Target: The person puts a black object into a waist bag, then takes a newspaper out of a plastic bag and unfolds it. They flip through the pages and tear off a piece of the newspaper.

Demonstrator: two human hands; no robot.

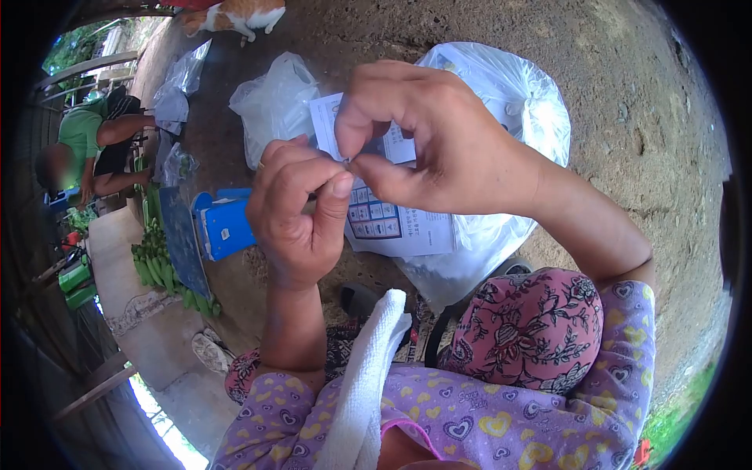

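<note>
My left hand (298, 207) and my right hand (439, 141) meet in front of me. The thumb and fingers of each are pinched together around a tiny item between the fingertips, too small to name. Below them, printed sheets (423, 235) with a grid of small pictures lie on a large clear plastic bag (501, 243) with white contents. Another whitish plastic bag (278, 102) sits just beyond my left hand. A blue box (225, 229) stands to the left of that hand.
A person in a green shirt (82, 133) sits at the far left. Green bananas (157, 266) lie beside a blue board (178, 235). An orange and white cat (239, 16) is at the top. A white towel (364, 376) hangs in front of my chest.
</note>
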